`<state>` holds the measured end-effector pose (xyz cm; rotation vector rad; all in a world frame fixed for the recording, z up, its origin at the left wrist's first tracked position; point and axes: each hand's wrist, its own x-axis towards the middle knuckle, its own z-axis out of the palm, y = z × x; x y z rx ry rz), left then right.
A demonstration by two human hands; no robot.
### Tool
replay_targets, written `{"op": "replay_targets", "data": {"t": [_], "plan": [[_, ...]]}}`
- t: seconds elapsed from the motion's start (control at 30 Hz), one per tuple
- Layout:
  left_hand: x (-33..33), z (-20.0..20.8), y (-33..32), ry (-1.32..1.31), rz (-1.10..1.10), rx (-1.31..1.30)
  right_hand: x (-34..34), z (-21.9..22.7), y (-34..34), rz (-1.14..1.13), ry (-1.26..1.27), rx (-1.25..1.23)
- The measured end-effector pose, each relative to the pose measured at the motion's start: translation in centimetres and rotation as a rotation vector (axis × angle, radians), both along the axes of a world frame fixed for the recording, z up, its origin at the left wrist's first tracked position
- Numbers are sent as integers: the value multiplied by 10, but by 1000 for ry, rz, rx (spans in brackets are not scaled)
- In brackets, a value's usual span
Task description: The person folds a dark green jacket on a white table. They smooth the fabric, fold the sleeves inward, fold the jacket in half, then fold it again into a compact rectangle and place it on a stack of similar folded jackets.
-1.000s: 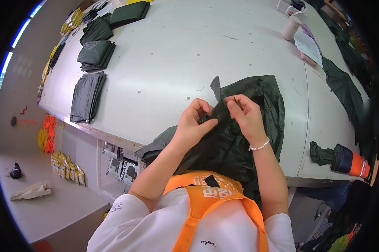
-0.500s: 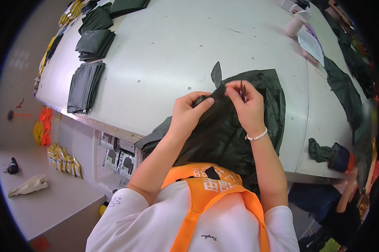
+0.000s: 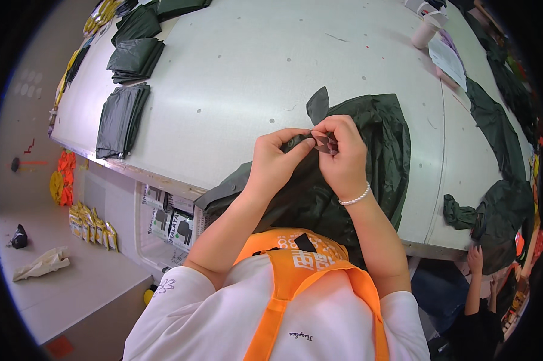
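Observation:
My left hand (image 3: 275, 157) pinches a fold of a dark green, shiny, raincoat-like garment (image 3: 379, 138), thumb on top. Close against it, my right hand (image 3: 343, 150) is closed around small thread snips (image 3: 324, 143), their short blades pointing toward the left fingertips. The two hands nearly touch, so exactly what lies between the blades is hidden. Beyond the fingers a pointed flap (image 3: 318, 106) of the garment sticks up. A strip with snaps (image 3: 226, 186) runs under my left forearm, and the rest of the cloth spreads toward my orange apron (image 3: 301, 259).
Folded dark green garments (image 3: 122, 120) lie in stacks along the table's left side. At the far right stand a white cylinder (image 3: 426, 31) and papers (image 3: 446, 63). Another person's hand (image 3: 475, 260) is by dark cloth (image 3: 503, 210) at the right edge. A white crate (image 3: 163, 225) holds packages below.
My right hand has moved left and down, bringing the snips to my left fingertips. The pointed flap has tilted right. The other person's cloth and hand at the right have shifted.

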<state>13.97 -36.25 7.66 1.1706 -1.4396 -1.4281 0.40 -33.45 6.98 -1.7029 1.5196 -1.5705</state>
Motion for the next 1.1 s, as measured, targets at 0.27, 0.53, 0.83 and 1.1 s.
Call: {"op": "replay_targets", "data": {"t": [0.27, 0.53, 0.83, 1.1], "plan": [[5, -3, -5, 285, 39, 287, -9, -27, 12, -52, -409, 184], [1, -1, -6, 341, 10, 342, -7, -18, 14, -39, 56, -13], [1, -2, -6, 330, -11, 338, -5, -21, 4, -95, 185, -101], [-1, -4, -8, 196, 15, 300, -9, -17, 2, -96, -163, -15]]}}
